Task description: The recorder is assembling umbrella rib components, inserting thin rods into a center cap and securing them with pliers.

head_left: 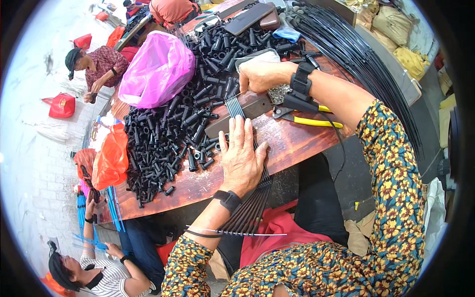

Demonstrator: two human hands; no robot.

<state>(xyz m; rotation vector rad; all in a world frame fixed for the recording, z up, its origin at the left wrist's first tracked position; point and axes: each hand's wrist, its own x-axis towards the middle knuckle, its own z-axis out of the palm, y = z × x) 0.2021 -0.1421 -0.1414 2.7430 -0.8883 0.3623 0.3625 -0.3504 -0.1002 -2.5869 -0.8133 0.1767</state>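
My left hand (241,156) lies flat, fingers spread, on a row of thin black rods (250,208) that run across a dark flat block (247,111) and off the table's near edge toward my lap. My right hand (260,75) is closed at the far ends of the rods (232,101), pinching something small that I cannot make out. Both wrists wear black straps. A big heap of black plastic tube fittings (183,123) spreads over the table left of my hands.
Yellow-handled pliers (307,118) lie by my right wrist on the worn wooden table (297,143). A pink plastic bag (156,69), an orange bag (111,158) and a long bundle of black rods (361,54) surround the heap. Other people sit to the left.
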